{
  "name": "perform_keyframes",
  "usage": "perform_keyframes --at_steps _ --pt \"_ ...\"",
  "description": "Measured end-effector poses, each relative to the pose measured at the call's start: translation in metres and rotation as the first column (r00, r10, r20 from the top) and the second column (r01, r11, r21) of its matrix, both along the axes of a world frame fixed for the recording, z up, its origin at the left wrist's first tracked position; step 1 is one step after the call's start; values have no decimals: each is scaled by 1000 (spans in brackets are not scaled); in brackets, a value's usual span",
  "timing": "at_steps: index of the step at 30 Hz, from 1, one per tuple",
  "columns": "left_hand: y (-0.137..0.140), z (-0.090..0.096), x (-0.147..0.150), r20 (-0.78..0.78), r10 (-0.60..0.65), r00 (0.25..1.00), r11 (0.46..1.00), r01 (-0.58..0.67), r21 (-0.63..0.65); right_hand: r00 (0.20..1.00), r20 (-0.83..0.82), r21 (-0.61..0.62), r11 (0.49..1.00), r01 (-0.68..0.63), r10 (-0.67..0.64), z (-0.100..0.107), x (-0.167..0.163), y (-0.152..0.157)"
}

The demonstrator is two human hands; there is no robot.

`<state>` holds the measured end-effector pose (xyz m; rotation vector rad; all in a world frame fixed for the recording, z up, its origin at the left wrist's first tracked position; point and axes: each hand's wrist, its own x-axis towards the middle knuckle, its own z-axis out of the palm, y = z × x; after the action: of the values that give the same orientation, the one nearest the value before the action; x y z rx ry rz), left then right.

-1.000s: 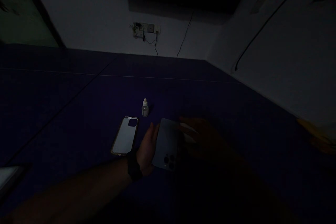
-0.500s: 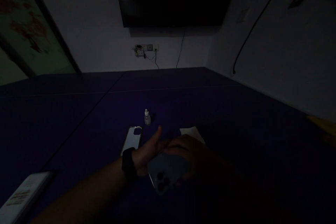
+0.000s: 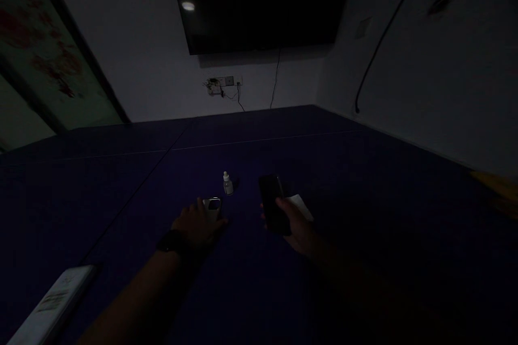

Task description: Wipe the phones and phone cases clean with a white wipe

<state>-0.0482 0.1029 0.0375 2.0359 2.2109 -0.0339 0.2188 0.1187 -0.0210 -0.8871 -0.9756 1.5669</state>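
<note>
My right hand [image 3: 298,229] holds a smartphone [image 3: 272,199] upright with its dark screen toward me, the thumb along its right edge. A phone case [image 3: 213,206] with a square camera cutout lies on the blue surface. Over it is my left hand [image 3: 195,223], a dark watch on the wrist, its thumb and fingers spanning the case and hiding most of it. Just beyond the case stands a small dropper bottle [image 3: 228,186] with a white top. A white sheet [image 3: 300,206] lies partly behind my right hand.
A white printed box [image 3: 52,304] lies at the lower left of the dark blue tabletop [image 3: 238,280]. On the back wall are sockets with cables [image 3: 224,83] under a large dark screen [image 3: 263,5]. Something yellow [image 3: 496,184] shows at the right edge.
My hands have moved apart. The phone, held back-up between both hands before, is now in my right hand, screen toward me. My left hand has moved left onto the case.
</note>
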Motion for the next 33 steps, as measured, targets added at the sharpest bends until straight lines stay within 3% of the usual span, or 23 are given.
perform_keyframes --at_steps 5,6,8,9,11,12,13,18,20,24,26,30,33 --pt "-1 -4 1 49 15 999 1000 -14 -18 980 -187 -127 987 -96 71 -1 -1 -4" --pt "-3 -3 -1 99 17 995 1000 -16 -14 973 -215 -134 984 -114 83 0 0 -4" --pt "-6 -1 -5 376 58 925 998 -56 -14 960 -263 -139 980 -141 100 0 0 -4" --pt "-9 -1 -6 580 75 811 997 -65 -37 953 -285 -139 979 -152 107 0 0 -4" --pt "-13 0 -2 913 130 387 992 -56 -117 939 -321 -135 976 -173 122 0 1 -4" --pt "-15 0 2 968 176 180 984 -56 -169 933 -336 -132 974 -184 131 0 1 -5" --pt "-16 2 7 976 218 32 975 -54 -216 927 -349 -129 972 -194 139 1 1 -5" --pt "-16 9 30 852 275 -446 959 63 -276 908 -383 -117 967 -227 167 6 3 -7" --pt "-15 7 34 760 310 -571 941 74 -329 905 -389 -115 966 -234 173 7 5 -7" --pt "-14 -4 40 710 322 -626 926 52 -374 904 -391 -114 966 -232 172 8 6 -7" --pt "-14 -9 43 747 332 -577 930 66 -362 906 -388 -113 967 -227 167 11 6 -7" --pt "-9 -15 50 890 248 -382 964 8 -265 930 -343 -164 967 -195 130 25 7 -7" --pt "-6 -18 57 925 141 -352 981 -79 -180 978 -174 -147 979 -143 116 33 7 -8"
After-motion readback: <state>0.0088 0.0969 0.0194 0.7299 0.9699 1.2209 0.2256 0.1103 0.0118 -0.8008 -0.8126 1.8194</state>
